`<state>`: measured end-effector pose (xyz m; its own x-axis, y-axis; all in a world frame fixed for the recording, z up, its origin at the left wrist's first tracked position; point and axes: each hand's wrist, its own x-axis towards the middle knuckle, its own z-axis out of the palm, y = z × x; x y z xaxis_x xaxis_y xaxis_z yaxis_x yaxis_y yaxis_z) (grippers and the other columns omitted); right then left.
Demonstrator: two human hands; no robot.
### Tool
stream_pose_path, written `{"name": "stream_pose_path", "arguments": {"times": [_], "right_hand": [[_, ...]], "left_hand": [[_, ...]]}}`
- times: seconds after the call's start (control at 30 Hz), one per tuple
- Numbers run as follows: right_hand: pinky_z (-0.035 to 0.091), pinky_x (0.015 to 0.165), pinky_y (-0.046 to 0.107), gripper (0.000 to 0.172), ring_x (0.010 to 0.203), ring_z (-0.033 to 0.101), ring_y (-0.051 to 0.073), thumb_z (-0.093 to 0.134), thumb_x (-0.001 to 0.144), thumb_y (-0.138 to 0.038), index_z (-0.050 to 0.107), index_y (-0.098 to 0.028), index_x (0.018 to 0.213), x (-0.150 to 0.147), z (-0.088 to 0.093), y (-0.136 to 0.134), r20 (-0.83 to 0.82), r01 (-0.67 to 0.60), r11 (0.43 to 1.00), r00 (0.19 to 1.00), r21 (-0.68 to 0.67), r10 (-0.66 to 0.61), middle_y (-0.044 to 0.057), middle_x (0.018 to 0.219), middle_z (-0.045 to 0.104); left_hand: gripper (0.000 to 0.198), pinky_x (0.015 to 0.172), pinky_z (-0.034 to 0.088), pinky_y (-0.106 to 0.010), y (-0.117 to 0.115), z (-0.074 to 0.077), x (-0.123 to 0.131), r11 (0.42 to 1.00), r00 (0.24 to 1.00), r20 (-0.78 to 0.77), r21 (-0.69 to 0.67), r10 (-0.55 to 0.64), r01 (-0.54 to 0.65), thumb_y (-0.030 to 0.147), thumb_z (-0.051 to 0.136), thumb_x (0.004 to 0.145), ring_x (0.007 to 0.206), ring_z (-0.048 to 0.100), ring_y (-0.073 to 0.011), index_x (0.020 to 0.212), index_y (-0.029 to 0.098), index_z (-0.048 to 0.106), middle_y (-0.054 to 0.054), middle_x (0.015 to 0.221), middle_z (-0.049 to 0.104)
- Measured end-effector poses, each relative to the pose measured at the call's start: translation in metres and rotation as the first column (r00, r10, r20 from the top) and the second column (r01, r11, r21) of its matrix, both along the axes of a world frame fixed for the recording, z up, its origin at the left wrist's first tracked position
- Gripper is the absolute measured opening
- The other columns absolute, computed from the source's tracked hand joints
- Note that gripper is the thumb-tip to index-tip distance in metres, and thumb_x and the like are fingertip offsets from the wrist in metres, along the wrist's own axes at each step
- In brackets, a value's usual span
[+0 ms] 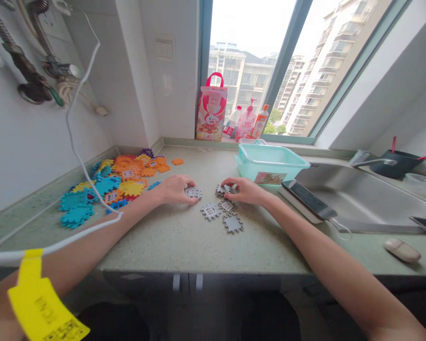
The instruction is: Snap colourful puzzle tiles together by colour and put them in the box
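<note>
My left hand [173, 188] rests on the counter with its fingers closed on a grey interlocking tile [193, 192]. My right hand [244, 189] is closed on another grey tile [221, 190], a short gap from the first. Three more grey tiles lie just in front of the hands: one with a window pattern [210, 210], one [227, 205] partly under the right hand, and a plain one [233, 222]. A heap of coloured tiles [117, 182], orange, yellow, blue and purple, lies to the left by the wall.
A mint plastic tub [270, 163] stands behind the right hand. A phone [307, 199] lies on a white block at the sink [358, 199] edge. Bottles and a red bag [211, 109] stand on the window sill. A white cable [81, 166] crosses the left side.
</note>
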<state>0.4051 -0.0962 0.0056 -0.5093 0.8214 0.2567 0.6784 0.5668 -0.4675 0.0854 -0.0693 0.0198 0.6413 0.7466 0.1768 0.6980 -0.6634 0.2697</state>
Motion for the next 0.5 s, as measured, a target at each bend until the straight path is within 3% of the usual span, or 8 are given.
{"name": "stream_pose_path", "arguments": {"times": [0.13, 0.23, 0.4, 0.5], "right_hand": [[0.056, 0.082, 0.034, 0.034, 0.100, 0.069, 0.022, 0.072, 0.086, -0.033, 0.073, -0.022, 0.118, 0.004, 0.001, 0.001, -0.042, 0.028, 1.000, 0.999, -0.004, -0.028, 0.006, 0.107, 0.077], [0.056, 0.083, 0.033, 0.034, 0.105, 0.069, 0.022, 0.072, 0.086, -0.032, 0.073, -0.023, 0.118, 0.011, 0.006, 0.000, -0.059, 0.013, 0.999, 0.998, -0.039, -0.015, 0.006, 0.113, 0.076], [0.055, 0.085, 0.031, 0.034, 0.103, 0.069, 0.021, 0.074, 0.084, -0.036, 0.073, -0.023, 0.116, 0.014, 0.010, -0.003, -0.031, -0.031, 0.997, 0.999, -0.073, 0.029, 0.004, 0.116, 0.076], [0.053, 0.084, 0.031, 0.033, 0.102, 0.068, 0.022, 0.074, 0.086, -0.038, 0.072, -0.022, 0.115, 0.007, 0.007, -0.003, -0.017, -0.022, 0.999, 1.000, -0.034, 0.022, 0.005, 0.110, 0.076]], "left_hand": [[0.041, 0.075, 0.047, -0.032, -0.011, 0.003, 0.006, 1.000, 0.997, 0.083, -0.025, -0.011, 0.013, 0.050, 0.076, 0.073, 0.084, 0.066, -0.0219, 0.103, 0.021, 0.075, -0.004, 0.096, 0.075], [0.041, 0.080, 0.049, -0.032, -0.027, 0.007, 0.015, 0.992, 0.981, 0.160, -0.037, -0.111, 0.118, 0.048, 0.077, 0.075, 0.086, 0.066, -0.0218, 0.106, 0.021, 0.074, -0.004, 0.097, 0.074], [0.042, 0.080, 0.049, -0.033, -0.048, 0.004, 0.028, 0.987, 0.984, 0.088, -0.007, -0.158, 0.159, 0.054, 0.077, 0.078, 0.091, 0.067, -0.0236, 0.106, 0.023, 0.073, -0.005, 0.104, 0.073], [0.057, 0.085, 0.049, -0.035, -0.054, -0.001, 0.034, 0.990, 0.989, 0.057, 0.003, -0.140, 0.140, 0.065, 0.077, 0.077, 0.098, 0.069, -0.0261, 0.116, 0.024, 0.071, -0.006, 0.113, 0.072]]}}
